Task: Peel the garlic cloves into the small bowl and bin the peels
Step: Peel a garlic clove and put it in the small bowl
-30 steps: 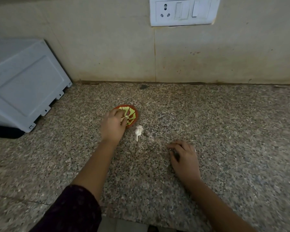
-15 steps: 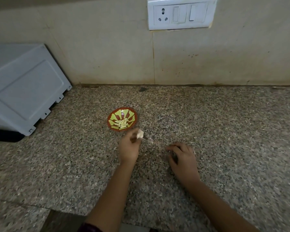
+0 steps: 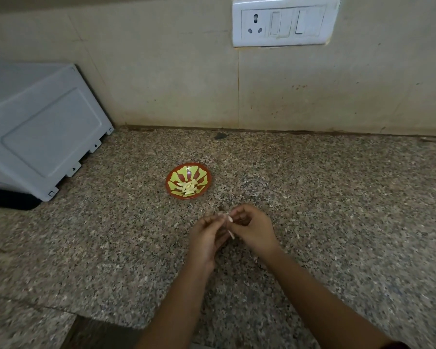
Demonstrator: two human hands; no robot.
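Currently, far left: a grey appliance casing [image 3: 43, 132] sits on the granite counter [image 3: 337, 197], angled against the tiled wall [image 3: 161, 71], with its near end on a dark base.

Centre-left, well apart from the casing: the small bowl [image 3: 204, 175], red rim with a yellow-green petal pattern, stands upright on the counter. A small heap of pale peeled cloves [image 3: 187, 187] lies in its bottom.

Near side of the bowl, slightly right of it: both hands meet above the counter, clear of the bowl. The left hand [image 3: 207, 238] has its fingers curled inward, tips closed on a garlic clove [image 3: 229, 219]. The clove shows as a small white piece between the two sets of fingertips. A thin pale strip of peel [image 3: 231, 234] hangs from it toward the near side. The right hand [image 3: 253, 229] faces the left, thumb and fingertips pinched on the same clove from the other side. Both grips are together on the clove; how much skin remains on it cannot be told, as the piece is small and blurred.

Far centre: a dark speck [image 3: 220, 136] lies on the counter just beside the wall joint.

Upper right: a white switch plate [image 3: 283, 21] with one socket and rocker switches is fixed on the wall.
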